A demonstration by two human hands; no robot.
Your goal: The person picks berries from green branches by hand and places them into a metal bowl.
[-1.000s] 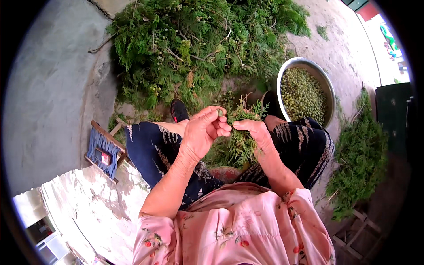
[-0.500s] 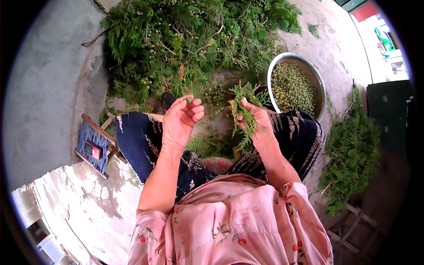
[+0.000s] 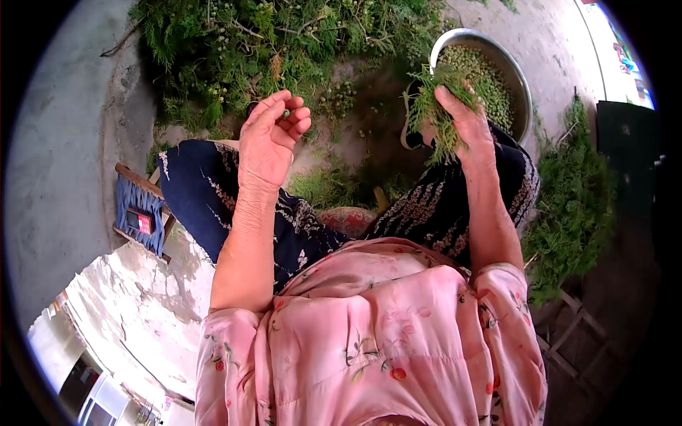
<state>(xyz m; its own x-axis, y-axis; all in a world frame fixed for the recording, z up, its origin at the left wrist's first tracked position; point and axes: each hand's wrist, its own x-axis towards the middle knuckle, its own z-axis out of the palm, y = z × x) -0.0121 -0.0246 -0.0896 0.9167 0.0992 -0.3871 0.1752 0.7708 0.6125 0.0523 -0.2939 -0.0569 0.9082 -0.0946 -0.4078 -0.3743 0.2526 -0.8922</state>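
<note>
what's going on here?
A person's left hand holds a small round green piece at its fingers. The right hand grips a bunch of leafy green sprigs near a metal bowl holding many small round green pieces. A big pile of leafy branches lies ahead; a smaller green heap lies to the right.

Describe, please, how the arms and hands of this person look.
The left hand and right hand are bare, with no gloves. Both forearms are uncovered too; loose pink sleeves with a red and green floral print end near the elbows.
</note>
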